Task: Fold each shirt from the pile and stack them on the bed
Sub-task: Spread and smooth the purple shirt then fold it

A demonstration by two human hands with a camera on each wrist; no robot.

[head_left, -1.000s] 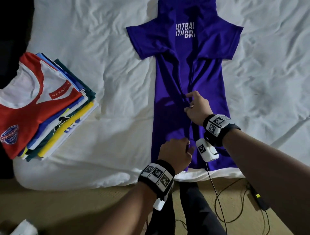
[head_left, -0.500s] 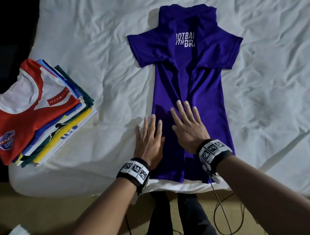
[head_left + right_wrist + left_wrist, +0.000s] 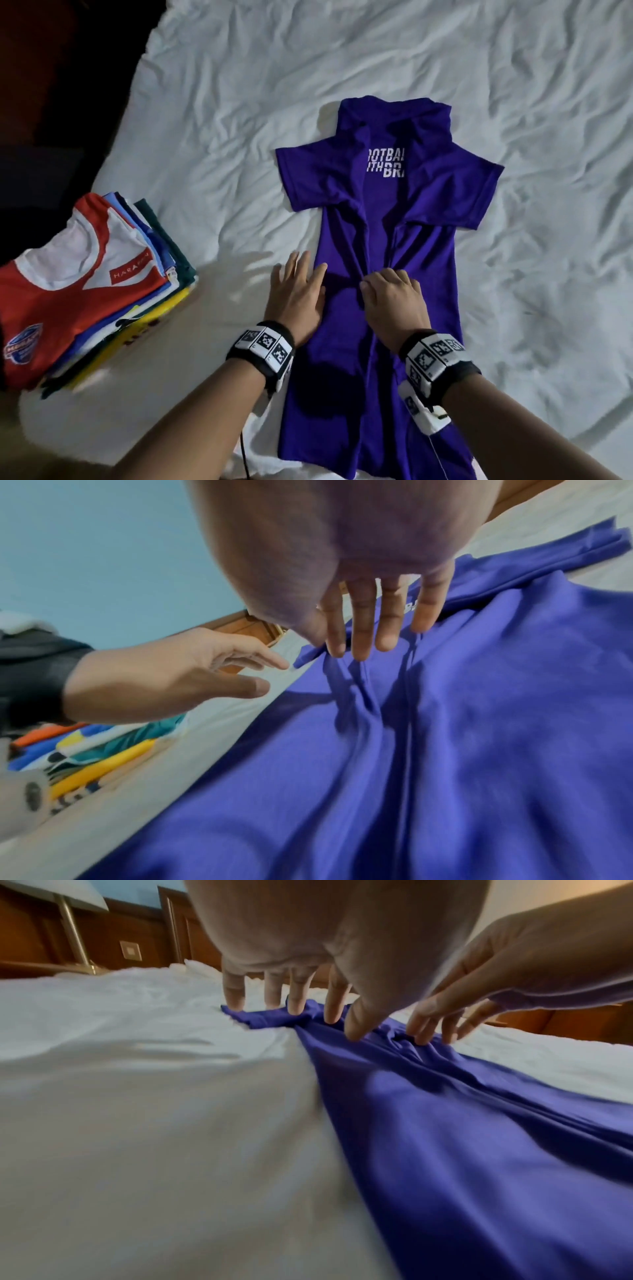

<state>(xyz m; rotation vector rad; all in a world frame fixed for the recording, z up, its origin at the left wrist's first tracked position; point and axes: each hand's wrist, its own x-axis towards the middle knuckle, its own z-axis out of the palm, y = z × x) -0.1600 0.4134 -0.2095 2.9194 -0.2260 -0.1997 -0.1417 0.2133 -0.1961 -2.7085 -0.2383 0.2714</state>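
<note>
A purple shirt point(image 3: 421, 274) lies face down on the white bed point(image 3: 239, 120), collar far from me. Both its long sides are folded in to the middle and the sleeves stick out sideways. My right hand point(image 3: 394, 301) is on the shirt's middle, its bent fingertips point(image 3: 359, 642) pressing the cloth where the two folded edges meet; the fabric bunches a little there. My left hand point(image 3: 298, 291) lies flat with straight fingers at the shirt's left edge, partly over the sheet, holding nothing. The left wrist view shows the shirt point(image 3: 462, 1137) running off toward the right hand point(image 3: 479, 988).
A stack of folded shirts point(image 3: 85, 291), red and white on top, sits at the bed's left near corner and shows in the right wrist view as coloured edges point(image 3: 103, 756). Rumpled sheet spreads right and beyond. A lamp point(image 3: 68, 920) and wooden headboard point(image 3: 143, 934) stand behind.
Both hands lay flat on the shirt's lower half; they have slid up it. The right fingers have bent onto the middle fold and the left hand has shifted to the left edge.
</note>
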